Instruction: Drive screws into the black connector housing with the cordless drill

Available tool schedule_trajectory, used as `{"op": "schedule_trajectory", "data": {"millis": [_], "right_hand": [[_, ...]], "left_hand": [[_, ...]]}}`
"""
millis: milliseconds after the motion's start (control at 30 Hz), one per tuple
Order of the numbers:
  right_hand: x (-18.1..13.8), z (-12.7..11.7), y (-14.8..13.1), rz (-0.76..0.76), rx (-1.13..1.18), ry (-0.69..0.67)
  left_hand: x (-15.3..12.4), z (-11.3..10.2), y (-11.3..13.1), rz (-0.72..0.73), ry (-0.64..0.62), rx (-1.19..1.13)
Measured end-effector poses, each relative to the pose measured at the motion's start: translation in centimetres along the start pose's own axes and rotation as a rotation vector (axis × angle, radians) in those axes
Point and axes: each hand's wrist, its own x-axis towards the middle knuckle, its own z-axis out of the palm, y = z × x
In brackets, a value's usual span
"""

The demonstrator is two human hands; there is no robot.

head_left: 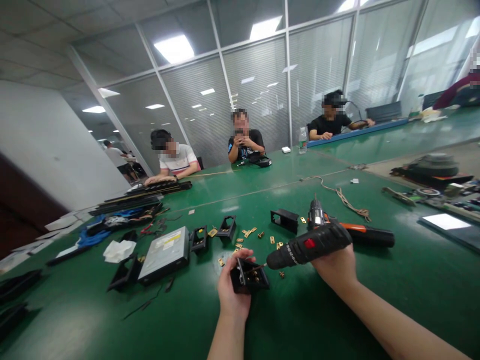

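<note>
My left hand (233,295) is closed round a small black plastic housing (252,286) just above the green table. Brass-coloured parts show inside the housing. In my right hand (339,265) is a black cordless drill (309,246), its body tilted and its bit pointing left into the housing's opening. Whether the bit touches a screw I cannot make out. Beyond my left hand lie several small brass plates (247,233), and a brass screw (282,274) lies right of the housing. A second drill (317,215) with orange trim rests behind the one I hold.
More black housings (227,229) stand past my hands, beside a silver disc drive (165,254). Crumpled tissue (119,251) and blue gloves (93,236) lie left. Rope (350,205) and electronic parts (437,192) are on the right. Several people sit across the table (180,320).
</note>
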Motion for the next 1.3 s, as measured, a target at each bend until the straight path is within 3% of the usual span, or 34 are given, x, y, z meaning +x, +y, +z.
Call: {"op": "schedule_trajectory", "data": {"millis": [200,433,800,1100,1300], "right_hand": [[-0.1,-0.3,0.0,0.027,0.027,-0.023],[0.3,-0.4,0.8,-0.092,0.105,0.064],[-0.6,-2.2,-0.5,0.008,-0.031,-0.025],[-3.3,-7.1,-2.0,0.002,-0.083,-0.153],[-7.5,-11.8,-3.4,-0.136,0.016,-0.228]], "left_hand": [[0.4,-0.8,-0.8,-0.042,0.015,0.018],[0.6,-1.4,-1.3,-0.083,-0.020,0.013],[0.3,-1.3,-1.1,-0.089,0.049,-0.003],[-2.4,-2.3,-0.3,-0.171,0.038,-0.011],[-5.4,-3.5,1.0,-0.200,0.034,-0.006]]}}
